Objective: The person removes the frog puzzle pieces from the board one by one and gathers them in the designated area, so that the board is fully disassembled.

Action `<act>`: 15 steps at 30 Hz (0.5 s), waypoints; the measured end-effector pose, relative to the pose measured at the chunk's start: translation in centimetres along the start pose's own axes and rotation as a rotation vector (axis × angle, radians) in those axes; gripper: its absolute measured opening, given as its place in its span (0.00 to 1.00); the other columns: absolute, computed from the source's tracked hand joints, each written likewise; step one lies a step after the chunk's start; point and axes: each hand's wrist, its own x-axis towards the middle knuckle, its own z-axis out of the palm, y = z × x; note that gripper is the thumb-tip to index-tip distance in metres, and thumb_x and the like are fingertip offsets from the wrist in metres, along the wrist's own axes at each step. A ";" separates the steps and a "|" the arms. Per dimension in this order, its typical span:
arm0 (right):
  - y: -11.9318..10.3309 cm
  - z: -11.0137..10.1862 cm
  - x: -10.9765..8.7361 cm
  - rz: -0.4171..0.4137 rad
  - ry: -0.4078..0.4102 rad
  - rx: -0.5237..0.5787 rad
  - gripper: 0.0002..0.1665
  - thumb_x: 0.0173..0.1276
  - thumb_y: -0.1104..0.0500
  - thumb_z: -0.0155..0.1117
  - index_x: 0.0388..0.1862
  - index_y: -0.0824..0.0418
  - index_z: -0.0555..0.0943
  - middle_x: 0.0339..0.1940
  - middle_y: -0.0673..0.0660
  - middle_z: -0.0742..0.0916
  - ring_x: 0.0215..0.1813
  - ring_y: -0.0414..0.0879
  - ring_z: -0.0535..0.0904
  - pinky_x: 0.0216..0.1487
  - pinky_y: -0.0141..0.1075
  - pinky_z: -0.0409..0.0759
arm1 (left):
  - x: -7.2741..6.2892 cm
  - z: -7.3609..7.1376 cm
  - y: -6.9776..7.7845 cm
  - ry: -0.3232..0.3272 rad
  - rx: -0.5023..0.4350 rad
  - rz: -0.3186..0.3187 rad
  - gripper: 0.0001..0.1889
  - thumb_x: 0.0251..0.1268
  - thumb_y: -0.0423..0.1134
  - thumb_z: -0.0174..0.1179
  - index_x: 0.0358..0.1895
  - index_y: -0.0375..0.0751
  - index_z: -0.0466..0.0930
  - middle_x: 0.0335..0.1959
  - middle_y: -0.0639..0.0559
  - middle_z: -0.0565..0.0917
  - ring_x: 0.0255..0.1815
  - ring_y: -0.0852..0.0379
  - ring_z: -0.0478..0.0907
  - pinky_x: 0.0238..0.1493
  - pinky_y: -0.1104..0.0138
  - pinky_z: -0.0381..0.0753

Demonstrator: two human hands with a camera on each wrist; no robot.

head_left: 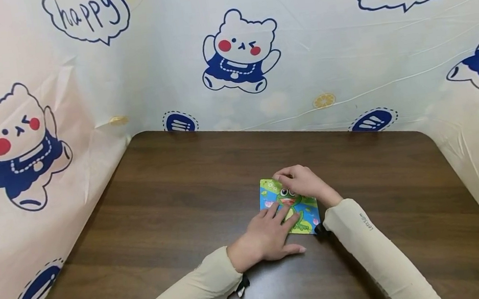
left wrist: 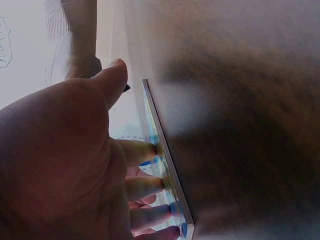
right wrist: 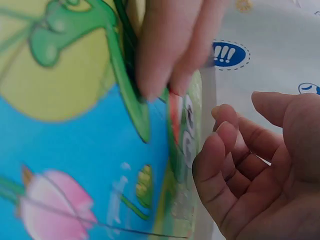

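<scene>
A flat square frog picture board lies on the brown table, its rim showing as a thin edge in the left wrist view. Thin dark lines like puzzle seams cross its pink flower in the right wrist view. My left hand rests its spread fingers on the near left part of the board, thumb out to the side. At the far edge, my right hand has its fingers loosely bent over the board's top. A gap shows between right thumb and fingertips, with nothing seen between them. Both hands partly cover the frog.
The wooden table has rounded far corners and stretches out around the board. A printed cloth with bears and "happy" bubbles hangs behind and at both sides. Small dark wrist fittings sit under the cream sleeves.
</scene>
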 end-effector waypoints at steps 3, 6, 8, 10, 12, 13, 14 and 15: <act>0.2 0.3 0.1 0.004 -0.014 0.032 0.24 0.82 0.45 0.51 0.64 0.55 0.82 0.30 0.56 0.86 0.18 0.44 0.72 0.26 0.35 0.73 | -0.1 0.0 0.0 0.004 0.007 -0.003 0.43 0.68 0.78 0.39 0.81 0.62 0.55 0.84 0.53 0.53 0.84 0.47 0.51 0.78 0.55 0.63; 0.1 0.5 0.0 0.005 -0.010 0.028 0.24 0.82 0.45 0.51 0.63 0.56 0.83 0.31 0.55 0.87 0.19 0.44 0.73 0.27 0.36 0.74 | -0.1 0.0 0.1 0.006 0.016 -0.005 0.43 0.68 0.78 0.38 0.81 0.63 0.54 0.84 0.54 0.53 0.84 0.48 0.52 0.78 0.56 0.63; 0.1 0.6 -0.1 0.006 -0.006 0.018 0.24 0.81 0.46 0.51 0.63 0.56 0.83 0.31 0.54 0.88 0.19 0.44 0.73 0.28 0.36 0.74 | -0.1 0.0 0.1 0.005 0.020 -0.007 0.43 0.68 0.78 0.38 0.81 0.63 0.54 0.84 0.54 0.53 0.84 0.48 0.52 0.78 0.56 0.63; 0.0 0.8 -0.2 -0.003 0.000 0.001 0.23 0.82 0.47 0.51 0.63 0.57 0.83 0.29 0.54 0.88 0.18 0.43 0.72 0.28 0.36 0.73 | 0.0 0.1 0.1 0.003 0.023 -0.006 0.43 0.68 0.78 0.38 0.81 0.62 0.54 0.84 0.54 0.53 0.84 0.48 0.52 0.79 0.56 0.62; -0.1 1.0 -0.3 -0.014 0.014 -0.021 0.23 0.82 0.47 0.52 0.62 0.57 0.84 0.26 0.53 0.87 0.16 0.42 0.68 0.26 0.35 0.71 | -0.1 0.1 0.1 0.001 0.027 -0.006 0.43 0.68 0.78 0.38 0.81 0.62 0.54 0.84 0.54 0.52 0.84 0.48 0.51 0.79 0.57 0.62; -0.2 1.1 -0.3 -0.021 0.021 -0.035 0.22 0.82 0.48 0.52 0.62 0.57 0.84 0.24 0.53 0.86 0.15 0.42 0.66 0.26 0.35 0.69 | -0.1 0.1 0.1 0.001 0.026 -0.006 0.43 0.68 0.78 0.38 0.81 0.62 0.54 0.84 0.54 0.52 0.84 0.48 0.51 0.79 0.57 0.62; -0.2 1.2 -0.4 -0.030 0.030 -0.050 0.22 0.82 0.49 0.52 0.61 0.58 0.84 0.22 0.53 0.84 0.14 0.42 0.63 0.25 0.34 0.68 | -0.1 0.0 0.1 0.001 0.027 -0.006 0.43 0.68 0.78 0.38 0.81 0.62 0.54 0.84 0.54 0.52 0.84 0.48 0.51 0.79 0.57 0.61; -0.4 1.3 -0.5 -0.037 0.036 -0.065 0.22 0.82 0.49 0.52 0.60 0.58 0.85 0.20 0.54 0.83 0.14 0.42 0.61 0.24 0.34 0.67 | -0.1 0.0 0.1 0.000 0.024 -0.005 0.43 0.68 0.78 0.39 0.81 0.62 0.54 0.85 0.54 0.51 0.84 0.48 0.51 0.79 0.57 0.61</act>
